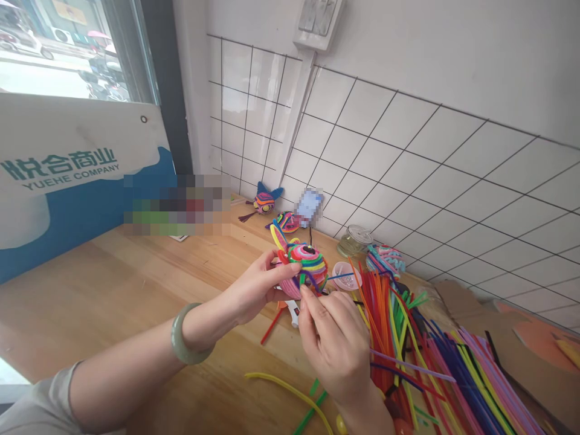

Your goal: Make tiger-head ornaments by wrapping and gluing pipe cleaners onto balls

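Note:
A round, striped figure made of coloured pipe cleaners (312,261), with looped yellow and blue ears, is in my left hand (263,281). My left thumb presses on its side, and the other fingers are partly hidden behind it. At its lower front, my right hand (338,338) pinches a short pipe cleaner (302,279), with thumb and forefinger against the figure. Just below the hands lies a white tool or tube (293,314), mostly covered, beside a red pipe cleaner (270,327).
Many loose pipe cleaners (471,368) spread over the right of the wooden table (136,290). Finished figures (265,202) stand near the tiled wall. A small pink bowl (347,278), a glass jar (354,240) and a blurred phone (309,206) sit behind my hands. Cardboard (493,326) lies far right.

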`<state>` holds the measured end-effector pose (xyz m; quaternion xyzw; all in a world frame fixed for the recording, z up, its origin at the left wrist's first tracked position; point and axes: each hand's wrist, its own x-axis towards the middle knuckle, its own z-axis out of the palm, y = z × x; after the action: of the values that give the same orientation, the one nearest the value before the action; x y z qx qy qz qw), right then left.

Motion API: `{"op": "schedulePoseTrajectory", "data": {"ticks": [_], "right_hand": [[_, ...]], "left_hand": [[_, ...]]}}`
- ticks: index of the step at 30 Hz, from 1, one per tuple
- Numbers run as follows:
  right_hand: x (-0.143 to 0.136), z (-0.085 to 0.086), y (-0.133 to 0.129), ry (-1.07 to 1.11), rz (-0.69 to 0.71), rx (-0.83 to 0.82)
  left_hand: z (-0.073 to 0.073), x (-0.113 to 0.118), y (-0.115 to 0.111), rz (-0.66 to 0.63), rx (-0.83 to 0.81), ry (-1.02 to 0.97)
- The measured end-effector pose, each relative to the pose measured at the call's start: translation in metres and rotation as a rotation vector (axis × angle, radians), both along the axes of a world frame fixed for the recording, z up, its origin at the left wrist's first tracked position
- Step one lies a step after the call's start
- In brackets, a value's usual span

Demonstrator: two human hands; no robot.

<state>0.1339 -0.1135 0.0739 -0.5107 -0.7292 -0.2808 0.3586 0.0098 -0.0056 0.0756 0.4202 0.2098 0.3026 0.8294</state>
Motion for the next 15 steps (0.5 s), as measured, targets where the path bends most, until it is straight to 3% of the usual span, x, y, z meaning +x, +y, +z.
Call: {"op": "schedulePoseTrajectory", "data": {"ticks": [15], "right_hand": [[-0.002, -0.0018, 0.0005, 0.031, -0.024, 0.017]], "left_hand": [[-0.0003, -0.0013, 0.0007, -0.032, 0.014, 0.009]]}}
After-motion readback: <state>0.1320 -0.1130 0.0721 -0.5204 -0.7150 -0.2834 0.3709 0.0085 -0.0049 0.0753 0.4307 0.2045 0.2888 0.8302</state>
